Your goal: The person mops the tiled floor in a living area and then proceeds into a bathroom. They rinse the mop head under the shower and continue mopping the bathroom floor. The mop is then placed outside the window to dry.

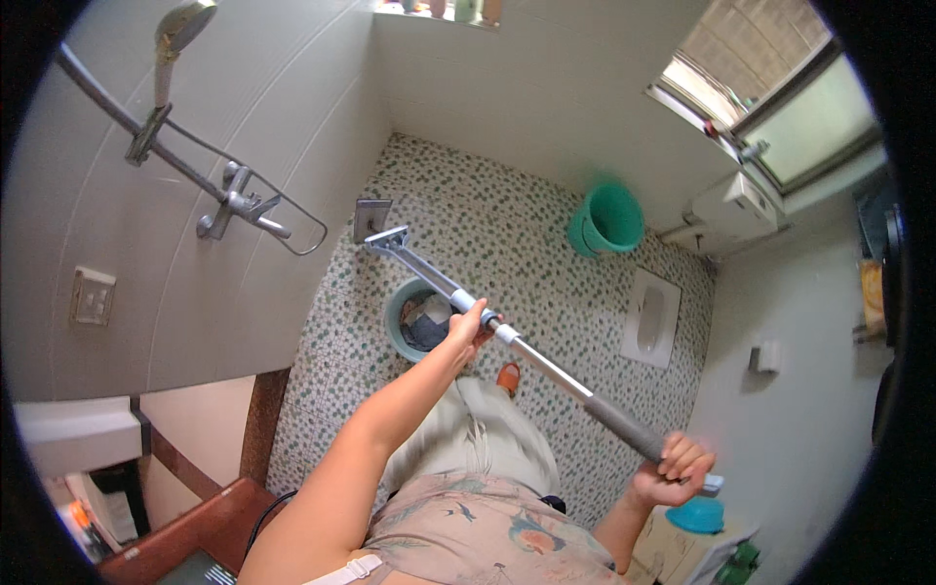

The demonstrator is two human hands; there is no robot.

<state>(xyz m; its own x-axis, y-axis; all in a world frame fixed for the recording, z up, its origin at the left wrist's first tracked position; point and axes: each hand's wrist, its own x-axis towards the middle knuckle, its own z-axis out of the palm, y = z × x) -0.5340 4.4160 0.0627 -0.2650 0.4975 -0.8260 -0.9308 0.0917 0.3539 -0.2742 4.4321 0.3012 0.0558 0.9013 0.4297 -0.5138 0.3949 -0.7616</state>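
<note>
A long-handled cleaning tool with a telescoping metal pole (550, 368) runs diagonally in front of me. My left hand (472, 327) is closed around the pole near its light-blue collar. At the other end, my right hand (676, 469) grips the grey sleeve (629, 428), and a pale end piece sticks out past it. The tool's narrow head (387, 238) points to the far left, over a grey square plate (372, 218); I cannot tell whether the two are joined. Below my left hand, a blue-grey basin (392, 322) holds cloths (426, 329) and is partly covered by the pole and hand.
A green bucket (605, 219) stands by the far wall, with a squat toilet (649, 318) to its right. A shower mixer (241, 208) projects from the left wall. An orange slipper (508, 378) shows at my feet. A blue bowl (695, 515) sits lower right.
</note>
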